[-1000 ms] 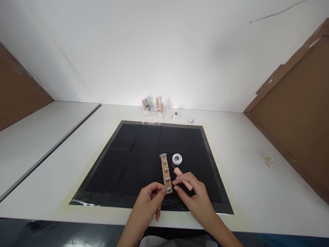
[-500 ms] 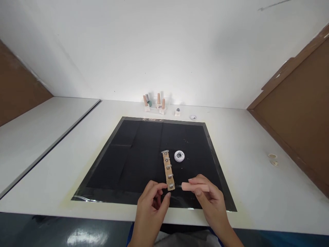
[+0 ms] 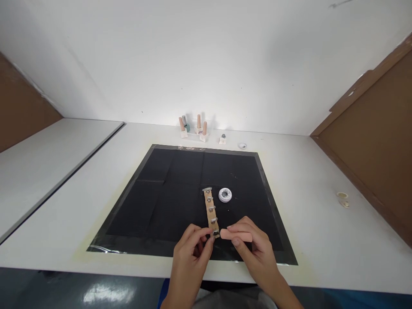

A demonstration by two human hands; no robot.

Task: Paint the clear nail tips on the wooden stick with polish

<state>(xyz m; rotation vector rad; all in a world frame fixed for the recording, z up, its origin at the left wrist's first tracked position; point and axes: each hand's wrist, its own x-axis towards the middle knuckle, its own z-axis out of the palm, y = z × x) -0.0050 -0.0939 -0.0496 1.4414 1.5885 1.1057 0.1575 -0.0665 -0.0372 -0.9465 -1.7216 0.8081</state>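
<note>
A tan strip (image 3: 211,213) bearing several small clear nail-like pieces lies on the black mat (image 3: 183,171). My left hand (image 3: 193,253) pinches the strip's near end between thumb and index finger, beside the lowest piece, which looks dark. From the right, my right hand (image 3: 255,246) holds a pink brush handle (image 3: 236,235) between thumb and fingers, its front end at that lowest piece. The brush tip is too small to make out. A round white pot (image 3: 225,195) with a dark, glittery middle sits right of the strip.
Bottles with pinkish caps (image 3: 204,128) stand in a clear holder by the wall. Right of them are a small capless bottle (image 3: 222,139) and a white lid (image 3: 242,146). Small round items (image 3: 343,199) lie on the right of the table.
The brush in my right hand has moved left to the lowest piece, which now looks dark. My left thumb and index finger have closed in on the strip's near end.
</note>
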